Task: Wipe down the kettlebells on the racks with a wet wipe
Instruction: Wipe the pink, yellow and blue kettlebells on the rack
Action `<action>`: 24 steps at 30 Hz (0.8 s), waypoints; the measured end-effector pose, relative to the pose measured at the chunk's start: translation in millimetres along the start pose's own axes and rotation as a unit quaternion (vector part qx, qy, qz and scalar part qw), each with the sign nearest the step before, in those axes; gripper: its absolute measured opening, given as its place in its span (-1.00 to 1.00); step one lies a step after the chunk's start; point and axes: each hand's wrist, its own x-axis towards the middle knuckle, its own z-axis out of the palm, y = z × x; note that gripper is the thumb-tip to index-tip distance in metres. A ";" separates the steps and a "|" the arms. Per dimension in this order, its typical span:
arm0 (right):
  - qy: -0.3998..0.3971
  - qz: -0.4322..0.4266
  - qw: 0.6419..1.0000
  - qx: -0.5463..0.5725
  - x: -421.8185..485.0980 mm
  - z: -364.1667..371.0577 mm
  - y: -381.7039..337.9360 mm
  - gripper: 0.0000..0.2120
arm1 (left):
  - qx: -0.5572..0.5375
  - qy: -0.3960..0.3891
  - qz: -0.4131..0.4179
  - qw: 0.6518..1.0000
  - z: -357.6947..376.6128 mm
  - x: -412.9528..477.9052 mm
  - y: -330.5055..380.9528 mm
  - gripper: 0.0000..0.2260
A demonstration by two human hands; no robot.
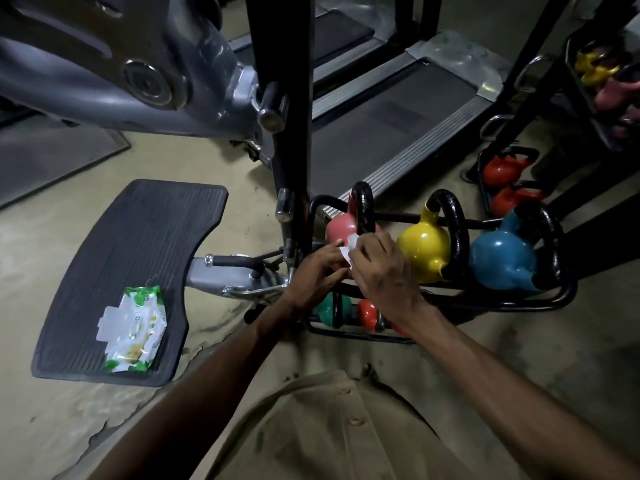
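Note:
A pink kettlebell (341, 227) with a black handle sits at the left end of a black rack (561, 292), beside a yellow kettlebell (422, 245) and a blue kettlebell (502, 259). Both my hands meet just in front of the pink one. My right hand (381, 268) and my left hand (317, 271) each pinch a white wet wipe (349, 249) between them, right at the pink bell's lower side. A green kettlebell (330, 308) and an orange kettlebell (367, 311) lie on the lower tier, partly hidden by my wrists.
A green-and-white wet wipe pack (133, 329) lies with its flap open on a black ribbed footplate (138, 244) of a grey exercise machine at left. Black uprights stand behind the rack. Treadmills lie beyond. A second rack (498, 157) at right holds red, yellow and pink kettlebells.

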 end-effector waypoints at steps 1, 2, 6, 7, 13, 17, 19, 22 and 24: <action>0.015 0.005 1.000 -0.001 -6.3 1.5 -2.3 -0.84 | 0.001 -0.008 -0.007 1.000 0.2 0.1 -1.9 -0.80; 0.023 0.015 1.000 0.003 -12.5 3.9 -4.6 -0.82 | 0.000 -0.016 -0.020 1.000 -0.3 -0.4 -2.6 -0.75; 0.073 0.205 0.965 0.145 -31.0 10.1 -22.8 -0.89 | 0.001 -0.021 -0.061 0.998 -4.3 -2.1 0.4 -0.57; 0.091 0.280 0.935 0.199 -31.3 11.5 -27.4 -0.88 | 0.004 -0.023 -0.062 0.998 -4.4 -2.2 2.3 -0.54; 0.151 0.558 0.688 0.439 -12.7 20.6 -27.6 -0.92 | 0.008 -0.015 -0.067 0.998 -2.6 -2.6 7.5 -0.53; 0.121 0.566 0.674 0.459 -10.4 18.2 -26.9 -0.90 | 0.010 0.013 -0.037 0.999 0.1 -4.8 14.9 -0.56; 0.115 0.565 0.677 0.456 -15.3 13.7 -33.0 -0.96 | -0.004 0.050 -0.020 0.999 0.7 -6.4 26.3 -0.60; 0.117 0.596 0.632 0.481 -21.2 4.6 -40.3 -0.94 | -0.011 0.088 0.002 0.996 2.1 -8.5 40.0 -0.66; 0.109 0.592 0.576 0.554 -20.1 -6.7 -41.5 -0.93 | -0.037 0.115 -0.027 0.992 4.6 -13.1 45.1 -0.69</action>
